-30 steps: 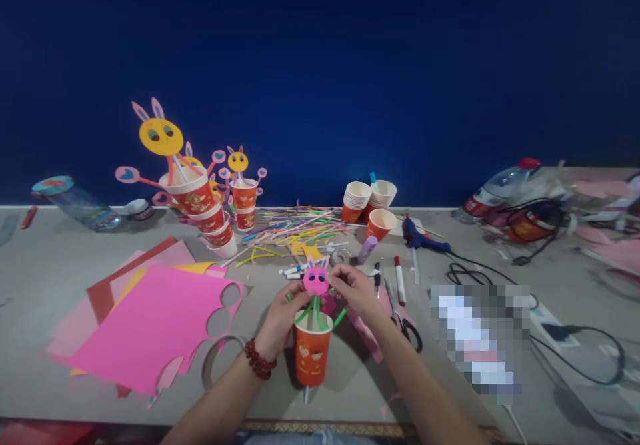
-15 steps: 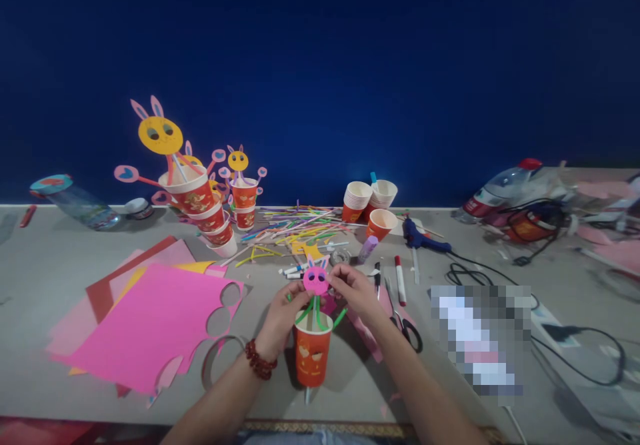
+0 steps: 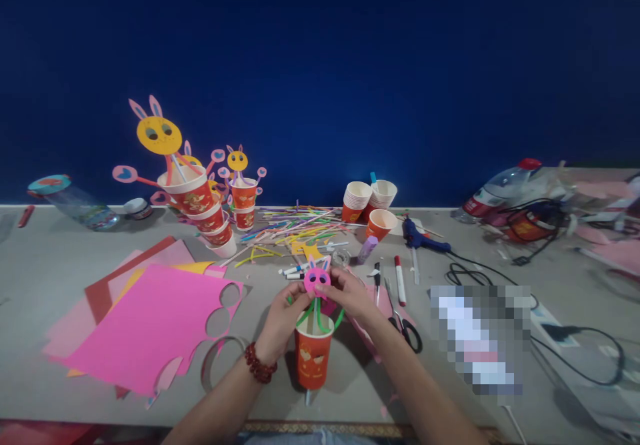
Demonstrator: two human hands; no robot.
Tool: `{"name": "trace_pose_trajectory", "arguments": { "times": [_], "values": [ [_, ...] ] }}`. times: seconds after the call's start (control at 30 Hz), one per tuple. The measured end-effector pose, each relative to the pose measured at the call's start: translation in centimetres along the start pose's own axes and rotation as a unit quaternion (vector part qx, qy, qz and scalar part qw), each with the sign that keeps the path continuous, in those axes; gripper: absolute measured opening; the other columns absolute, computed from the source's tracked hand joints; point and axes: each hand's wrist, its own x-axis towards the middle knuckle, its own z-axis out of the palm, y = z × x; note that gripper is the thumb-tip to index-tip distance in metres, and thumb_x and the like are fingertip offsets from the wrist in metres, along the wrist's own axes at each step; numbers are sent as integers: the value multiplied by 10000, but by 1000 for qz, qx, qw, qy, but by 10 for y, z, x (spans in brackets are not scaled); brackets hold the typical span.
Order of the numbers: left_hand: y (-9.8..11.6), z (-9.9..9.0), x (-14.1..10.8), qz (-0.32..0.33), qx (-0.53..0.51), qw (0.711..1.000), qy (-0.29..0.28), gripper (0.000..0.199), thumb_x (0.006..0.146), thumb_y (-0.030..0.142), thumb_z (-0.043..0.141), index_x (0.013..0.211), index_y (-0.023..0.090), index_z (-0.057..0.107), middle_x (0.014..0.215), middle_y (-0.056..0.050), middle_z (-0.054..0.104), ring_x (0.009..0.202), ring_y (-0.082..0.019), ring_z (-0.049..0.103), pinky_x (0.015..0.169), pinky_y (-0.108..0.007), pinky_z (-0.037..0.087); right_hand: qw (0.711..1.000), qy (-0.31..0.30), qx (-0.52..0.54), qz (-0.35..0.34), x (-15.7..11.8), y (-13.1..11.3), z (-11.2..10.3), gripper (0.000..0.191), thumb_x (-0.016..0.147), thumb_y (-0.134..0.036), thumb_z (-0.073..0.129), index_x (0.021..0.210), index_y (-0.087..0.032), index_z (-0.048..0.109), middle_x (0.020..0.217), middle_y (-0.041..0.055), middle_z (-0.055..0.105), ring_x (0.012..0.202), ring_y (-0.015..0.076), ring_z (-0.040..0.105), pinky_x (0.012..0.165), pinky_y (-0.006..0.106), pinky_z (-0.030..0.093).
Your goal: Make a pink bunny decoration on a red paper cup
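Between my hands is a pink paper rabbit head (image 3: 317,279) with two ears and dark eyes, on top of a straw. My left hand (image 3: 287,308) pinches its left edge, a beaded bracelet on the wrist. My right hand (image 3: 350,295) grips its right side, thumb across the front. Below stands an orange-red paper cup (image 3: 313,361), its mouth up. Green straws (image 3: 320,315) bend out of the cup's mouth under the head. A straw end pokes out beneath the cup.
Pink and coloured paper sheets (image 3: 160,318) lie left. Finished cup rabbits (image 3: 187,191) stand behind them. Many straws (image 3: 295,221) are strewn at the back, near stacked cups (image 3: 356,201). Scissors (image 3: 411,335), a red marker (image 3: 400,279) and a corded glue gun (image 3: 425,238) lie right.
My right hand has shifted slightly, its thumb now further over the front of the rabbit head. The cup and head have moved very little.
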Motion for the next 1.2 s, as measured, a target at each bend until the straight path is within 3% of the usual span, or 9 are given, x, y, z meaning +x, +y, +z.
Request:
{"name": "trace_pose_trajectory", "arguments": {
  "times": [0.33,1.2],
  "values": [
    [-6,-3,0,18,32,999,1,290,711,383,791,845,140,708,680,-17,670,613,-123,585,599,-215,455,1000,15,5,7,-1,0,1,246,719,-368,737,845,-169,666,763,7,647,685,157,565,616,257,451],
    [-7,-6,-1,42,80,996,1,303,707,415,780,825,148,701,679,-16,676,563,-119,553,558,-216,428,1000,4,-2,16,-1,-3,1,346,687,-471,781,764,-162,648,688,-3,617,615,139,536,565,244,420]
  ]
}}
